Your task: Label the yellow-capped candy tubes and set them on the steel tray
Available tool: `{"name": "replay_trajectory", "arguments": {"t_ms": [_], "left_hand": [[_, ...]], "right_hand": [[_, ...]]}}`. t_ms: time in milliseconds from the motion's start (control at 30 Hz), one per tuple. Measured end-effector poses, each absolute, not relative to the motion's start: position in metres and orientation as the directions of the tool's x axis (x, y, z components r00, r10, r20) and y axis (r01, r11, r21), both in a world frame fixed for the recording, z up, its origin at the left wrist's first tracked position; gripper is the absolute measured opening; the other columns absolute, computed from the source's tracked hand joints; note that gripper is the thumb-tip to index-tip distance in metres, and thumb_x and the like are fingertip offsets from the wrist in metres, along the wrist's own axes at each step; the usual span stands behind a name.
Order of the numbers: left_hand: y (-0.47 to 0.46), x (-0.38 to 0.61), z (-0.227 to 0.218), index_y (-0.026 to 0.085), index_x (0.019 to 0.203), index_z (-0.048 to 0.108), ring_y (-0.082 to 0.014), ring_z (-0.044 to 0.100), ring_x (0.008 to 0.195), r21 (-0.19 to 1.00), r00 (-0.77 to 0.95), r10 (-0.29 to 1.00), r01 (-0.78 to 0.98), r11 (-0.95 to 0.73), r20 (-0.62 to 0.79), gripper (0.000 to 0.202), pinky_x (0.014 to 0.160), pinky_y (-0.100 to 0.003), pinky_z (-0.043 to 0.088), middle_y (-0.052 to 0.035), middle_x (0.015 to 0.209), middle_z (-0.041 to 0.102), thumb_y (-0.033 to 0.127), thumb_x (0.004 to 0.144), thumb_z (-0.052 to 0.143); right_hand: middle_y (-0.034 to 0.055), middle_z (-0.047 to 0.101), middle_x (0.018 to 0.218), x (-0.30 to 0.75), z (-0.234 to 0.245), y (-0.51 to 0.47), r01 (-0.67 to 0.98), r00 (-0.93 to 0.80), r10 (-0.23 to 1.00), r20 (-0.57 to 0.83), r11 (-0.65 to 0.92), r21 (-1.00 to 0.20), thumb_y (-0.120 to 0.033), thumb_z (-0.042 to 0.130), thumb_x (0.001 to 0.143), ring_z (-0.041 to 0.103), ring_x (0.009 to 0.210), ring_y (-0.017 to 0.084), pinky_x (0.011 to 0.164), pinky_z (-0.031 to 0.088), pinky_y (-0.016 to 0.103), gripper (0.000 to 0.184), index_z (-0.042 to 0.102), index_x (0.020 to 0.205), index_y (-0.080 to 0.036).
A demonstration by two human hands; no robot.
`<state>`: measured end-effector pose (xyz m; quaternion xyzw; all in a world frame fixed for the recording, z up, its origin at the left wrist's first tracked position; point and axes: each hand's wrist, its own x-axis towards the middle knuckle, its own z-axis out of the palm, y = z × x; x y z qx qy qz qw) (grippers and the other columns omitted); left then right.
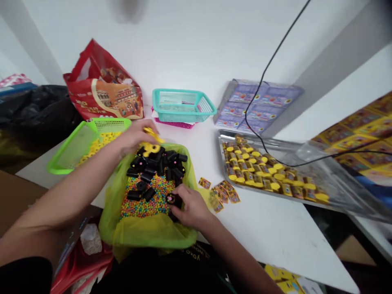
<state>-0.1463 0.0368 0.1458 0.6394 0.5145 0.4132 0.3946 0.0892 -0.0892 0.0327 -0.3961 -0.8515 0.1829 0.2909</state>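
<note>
- White tabletop (263,232) fills my feed, its far edge against a white wall.
- Right hand (191,208): I see the fingers (180,195) clenched around a black cylinder (170,199) with a pink dot, right at the heap.
- Left hand (134,136): fingers curve over a yellow ring-shaped piece (150,149), but I cannot tell whether they grip it. Another yellow piece (151,134) lies just past them.
- Both hands sit over a yellow-green plastic bag (150,232), where more black cylinders (156,167) lie on multicoloured beads (150,200).
- Near my left hand, a tilted green basket (75,145) holds yellow rings (98,147).
- Beyond the bag, a teal basket (183,106) rests on a pink basket (173,123), beside a red printed bag (104,87).
- Right of the bag, small printed cards (222,194) lie scattered near a metal tray (260,143) of yellow-capped packets (260,171).
- Purple packets (257,106) stand stacked further back, with a black cable (269,69) running across them.
</note>
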Motion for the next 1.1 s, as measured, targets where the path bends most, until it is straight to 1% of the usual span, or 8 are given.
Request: {"name": "replay_trajectory", "arguments": {"t_ms": [167,300,433,567,667,767,900,1100], "left_hand": [[0.043,0.005,0.120,0.017,0.077,0.066,-0.0156,0.058,0.073,0.649,0.695,0.717,0.518,-0.557,0.060,0.025,0.066,-0.027,0.047,-0.0011,0.077,0.064,0.018,0.053,0.073],[0.064,0.072,0.080,0.015,0.078,0.066,-0.0208,0.062,0.073,0.382,0.726,0.675,0.666,-0.640,-0.135,0.030,0.064,-0.029,0.048,-0.0054,0.081,0.066,0.013,0.049,0.073],[0.073,0.095,0.061,0.015,0.090,0.067,-0.0211,0.064,0.066,0.315,0.643,0.651,0.766,-0.561,-0.403,0.038,0.059,-0.030,0.050,-0.0066,0.081,0.069,0.018,0.053,0.076],[0.069,0.096,0.066,0.016,0.104,0.067,-0.0218,0.066,0.079,0.341,0.660,0.685,0.749,-0.568,-0.309,0.042,0.071,-0.030,0.053,-0.0101,0.102,0.068,0.037,0.067,0.073],[0.058,0.079,0.083,0.015,0.101,0.070,-0.0239,0.063,0.100,0.316,0.657,0.745,0.736,-0.599,-0.115,0.027,0.090,-0.033,0.048,-0.0127,0.112,0.064,0.029,0.081,0.058],[0.033,0.041,0.104,0.014,0.094,0.072,-0.0217,0.063,0.096,0.496,0.620,0.784,0.674,-0.547,0.022,0.024,0.091,-0.035,0.048,-0.0098,0.100,0.069,0.020,0.082,0.052],[-0.021,-0.016,0.117,0.020,0.104,0.069,-0.0193,0.064,0.088,0.901,0.501,0.863,0.402,-0.164,-0.067,0.031,0.072,-0.033,0.054,-0.0065,0.104,0.069,0.021,0.078,0.053],[-0.077,-0.050,0.106,0.024,0.098,0.069,-0.0188,0.064,0.085,0.996,0.410,0.908,0.014,0.085,-0.083,0.030,0.068,-0.031,0.056,-0.0046,0.099,0.068,0.033,0.070,0.072]], "right_hand": [[0.0028,0.061,0.086,0.092,0.034,-0.100,0.482,-0.557,0.741,0.375,0.656,-0.581,-0.019,0.062,0.070,0.058,0.074,0.017,0.066,0.047,0.028,0.026,0.052,0.094,-0.022],[0.0027,0.060,0.085,0.096,0.034,-0.108,0.449,-0.548,0.741,0.389,0.653,-0.610,-0.019,0.061,0.069,0.057,0.074,0.018,0.066,0.047,0.029,0.027,0.050,0.094,-0.022],[0.0025,0.059,0.085,0.099,0.034,-0.109,0.463,-0.539,0.750,0.382,0.643,-0.610,-0.019,0.060,0.068,0.056,0.074,0.018,0.067,0.048,0.029,0.027,0.050,0.093,-0.022],[0.0032,0.060,0.088,0.100,0.031,-0.110,0.414,-0.483,0.757,0.440,0.640,-0.647,-0.020,0.060,0.070,0.058,0.076,0.018,0.069,0.049,0.029,0.031,0.051,0.099,-0.022],[0.0039,0.062,0.086,0.103,0.031,-0.112,0.363,-0.333,0.766,0.550,0.642,-0.675,-0.024,0.060,0.074,0.060,0.076,0.017,0.068,0.050,0.029,0.027,0.052,0.100,-0.021],[0.0023,0.063,0.081,0.112,0.038,-0.108,0.360,-0.089,0.820,0.565,0.556,-0.749,-0.027,0.063,0.076,0.060,0.072,0.016,0.067,0.051,0.030,0.019,0.055,0.093,-0.021],[0.0004,0.065,0.080,0.123,0.055,-0.092,0.289,0.155,0.865,0.477,0.422,-0.859,-0.028,0.066,0.075,0.060,0.071,0.014,0.068,0.052,0.030,0.017,0.056,0.087,-0.022],[0.0011,0.064,0.081,0.107,0.077,-0.087,0.440,-0.046,0.840,0.541,0.503,-0.744,-0.029,0.063,0.078,0.059,0.075,0.015,0.069,0.049,0.030,0.016,0.060,0.091,-0.021]]}}
